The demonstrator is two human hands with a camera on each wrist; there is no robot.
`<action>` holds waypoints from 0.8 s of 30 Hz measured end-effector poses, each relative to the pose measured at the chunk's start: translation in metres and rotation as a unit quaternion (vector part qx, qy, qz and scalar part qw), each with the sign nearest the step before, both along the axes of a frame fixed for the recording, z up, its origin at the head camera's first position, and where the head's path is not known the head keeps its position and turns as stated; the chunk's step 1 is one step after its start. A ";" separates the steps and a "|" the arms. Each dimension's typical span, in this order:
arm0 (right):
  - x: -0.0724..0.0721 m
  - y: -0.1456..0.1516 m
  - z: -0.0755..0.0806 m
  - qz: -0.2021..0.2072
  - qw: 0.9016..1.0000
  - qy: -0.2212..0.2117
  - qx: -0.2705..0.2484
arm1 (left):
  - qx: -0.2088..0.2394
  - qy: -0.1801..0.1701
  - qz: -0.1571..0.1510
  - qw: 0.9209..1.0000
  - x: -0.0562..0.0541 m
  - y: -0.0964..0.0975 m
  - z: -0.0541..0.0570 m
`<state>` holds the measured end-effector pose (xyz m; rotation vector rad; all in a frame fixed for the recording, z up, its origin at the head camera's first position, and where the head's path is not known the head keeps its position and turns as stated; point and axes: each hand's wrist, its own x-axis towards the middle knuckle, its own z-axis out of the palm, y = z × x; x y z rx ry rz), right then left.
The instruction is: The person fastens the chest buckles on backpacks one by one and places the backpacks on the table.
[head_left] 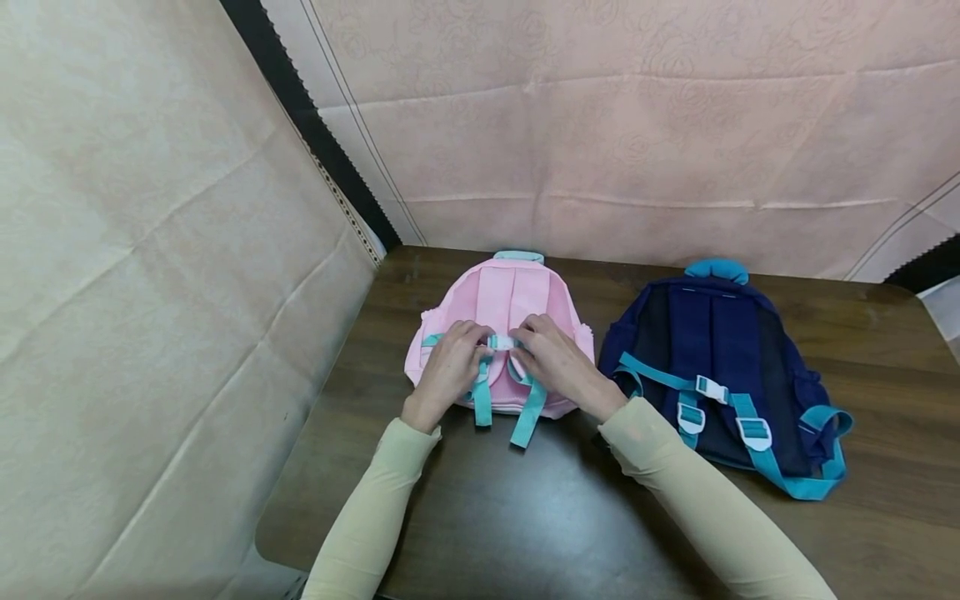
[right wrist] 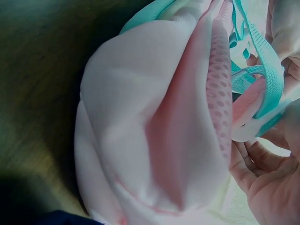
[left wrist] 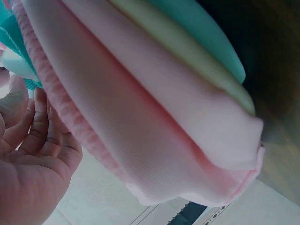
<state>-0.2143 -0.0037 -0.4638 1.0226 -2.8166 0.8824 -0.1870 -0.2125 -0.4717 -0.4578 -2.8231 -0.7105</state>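
Observation:
A small pink backpack (head_left: 513,292) lies on the table with its strap side up. Across its middle runs a teal chest strap with a white buckle (head_left: 500,342). My left hand (head_left: 452,358) pinches the buckle's left end, while my right hand (head_left: 558,358) holds its right end between thumb and fingers. Two teal strap ends (head_left: 482,400) hang toward the near side, below the hands. In the left wrist view, the bag's pink side (left wrist: 140,103) covers much of the scene, and fingertips reach a white plastic piece (left wrist: 18,63). The right wrist view shows a white strap adjuster (right wrist: 247,129) by the fingers.
To the right stands a navy backpack (head_left: 690,333) with blue straps and white buckles, close beside the pink one. Both bags rest on a dark brown wooden table (head_left: 480,517). Pale cloth (head_left: 637,150) hangs behind the table, and more cloth (head_left: 165,292) covers the left side.

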 end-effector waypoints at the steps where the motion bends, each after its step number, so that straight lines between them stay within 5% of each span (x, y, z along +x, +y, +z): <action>1: 0.000 0.000 0.000 -0.002 1.000 -0.002 0.000 | 0.001 -0.002 0.000 1.000 0.000 0.000 0.000; 15: 0.006 0.004 0.003 -0.006 1.000 -0.004 0.018 | 0.003 0.022 -0.016 1.000 0.003 -0.008 -0.007; 24: 0.031 0.035 0.018 -0.051 0.998 -0.014 -0.032 | 0.026 -0.019 0.016 0.999 0.015 -0.017 -0.007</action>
